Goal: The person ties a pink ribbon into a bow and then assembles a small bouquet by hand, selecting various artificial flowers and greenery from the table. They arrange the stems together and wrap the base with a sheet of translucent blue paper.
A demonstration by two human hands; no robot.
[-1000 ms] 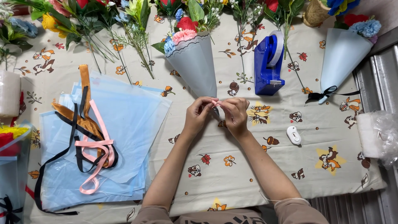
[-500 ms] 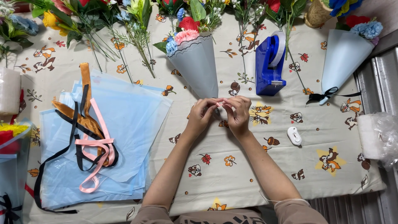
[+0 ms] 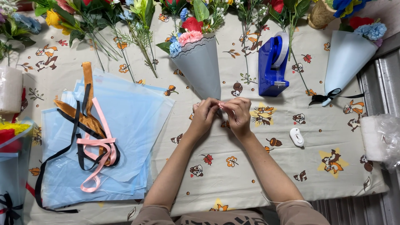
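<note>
Together, both hands' fingers (image 3: 216, 105) pinch thin pink ribbon (image 3: 221, 106) at grey paper cone (image 3: 199, 66) tip.

Blue tape dispenser (image 3: 273, 66), ribbons (image 3: 93, 137), loose flowers (image 3: 104, 21).

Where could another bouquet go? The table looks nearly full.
Bare cloth lies below the white cutter, right of the right hand, and between the left hand and the blue paper sheets. Crowded: the top edge with loose flowers, the grey cone bouquet and tape dispenser.
</note>
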